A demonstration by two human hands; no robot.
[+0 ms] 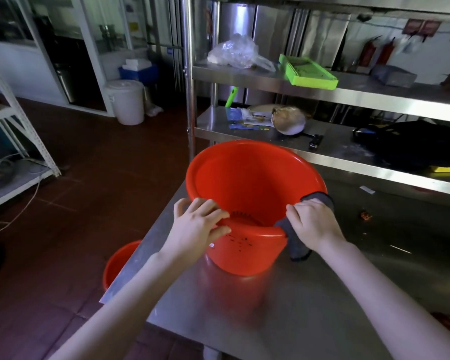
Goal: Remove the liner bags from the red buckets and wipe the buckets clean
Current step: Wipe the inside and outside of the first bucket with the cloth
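Observation:
A red bucket (252,193) stands on the steel table (309,302) with no liner bag inside it. My left hand (196,226) grips its near rim, fingers curled over the edge. My right hand (313,223) holds a grey cloth (298,245) draped over the rim on the right side, part inside and part hanging outside. A second red bucket (117,263) sits on the floor, partly hidden by the table's left edge.
A steel shelf unit (270,81) rises behind the table with a crumpled clear plastic bag (238,53), a green tray (308,72), a pan and a black bag. A white lidded bucket (126,101) stands on the red floor at the back left.

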